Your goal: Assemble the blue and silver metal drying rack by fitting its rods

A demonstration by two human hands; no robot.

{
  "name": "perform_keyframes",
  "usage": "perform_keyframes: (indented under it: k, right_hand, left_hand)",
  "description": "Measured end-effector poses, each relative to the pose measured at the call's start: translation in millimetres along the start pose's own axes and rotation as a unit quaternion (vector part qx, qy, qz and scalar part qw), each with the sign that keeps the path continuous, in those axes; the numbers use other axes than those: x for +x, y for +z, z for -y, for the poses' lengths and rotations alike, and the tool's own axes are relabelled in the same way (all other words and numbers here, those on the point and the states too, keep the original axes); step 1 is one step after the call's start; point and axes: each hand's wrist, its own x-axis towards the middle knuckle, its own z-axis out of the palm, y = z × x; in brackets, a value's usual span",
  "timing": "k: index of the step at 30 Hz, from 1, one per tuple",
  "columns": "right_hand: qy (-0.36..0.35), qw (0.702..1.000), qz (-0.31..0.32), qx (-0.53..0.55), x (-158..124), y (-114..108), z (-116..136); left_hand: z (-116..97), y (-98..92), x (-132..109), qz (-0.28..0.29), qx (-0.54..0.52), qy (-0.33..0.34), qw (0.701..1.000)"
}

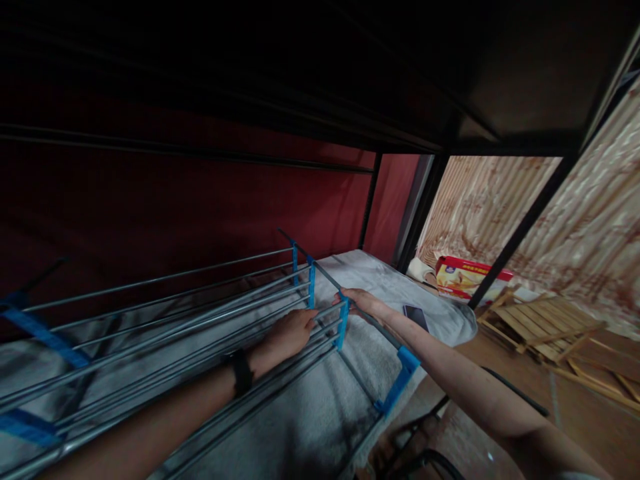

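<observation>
Apparently, the metal drying rack [311, 287] rests on the pale blanket [383, 277] for broad support. The left hand [291, 333] curls its fingers over the rods, probably for steadiness; the right hand [361, 301] closes its fingers around the blue joint [343, 327] (tips partly hidden), likely bracing that end. Beyond these 2 hands lies a phone [416, 319], perhaps within reach.

Bare forearms [465, 379], broad black band [243, 373] around left wrist [256, 363].
</observation>
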Motion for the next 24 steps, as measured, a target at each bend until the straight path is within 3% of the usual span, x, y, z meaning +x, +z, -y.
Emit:
perform_keyframes:
  k: [7, 13, 17, 19, 20, 21, 22, 24]
  right_hand:
    - [-0.008, 1.000, 0.010, -0.015, 2, -1, -3]
    - [-0.004, 0.999, -0.016, -0.045, 12, 0, -11]
    - [-0.056, 0.980, -0.033, -0.190, 6, -3, -5]
    - [-0.128, 0.952, -0.055, -0.271, -2, -4, 0]
    - [-0.206, 0.915, -0.093, -0.333, -5, -5, 2]
    - [-0.283, 0.871, -0.089, -0.392, -7, -6, 2]
    - [-0.339, 0.829, -0.053, -0.442, -7, -7, 2]
    - [-0.387, 0.750, 0.073, -0.532, -2, -9, -1]
  left_hand:
    - [-9, 5.3, -5, 0.047, 0.150, -0.020, 0.987]
    - [-16, 6.3, -5, 0.049, 0.187, -0.023, 0.981]
    - [-20, 7.0, -10, 0.029, 0.224, 0.014, 0.974]
    - [-25, 9.1, -17, 0.027, 0.243, 0.017, 0.970]
    - [-28, 10.1, -20, 0.026, 0.247, 0.013, 0.969]
    - [-31, 10.7, -23, 0.024, 0.251, 0.014, 0.968]
    - [-33, 10.5, -24, 0.020, 0.254, 0.008, 0.967]
    - [-34, 7.3, -25, 0.026, 0.271, 0.007, 0.962]
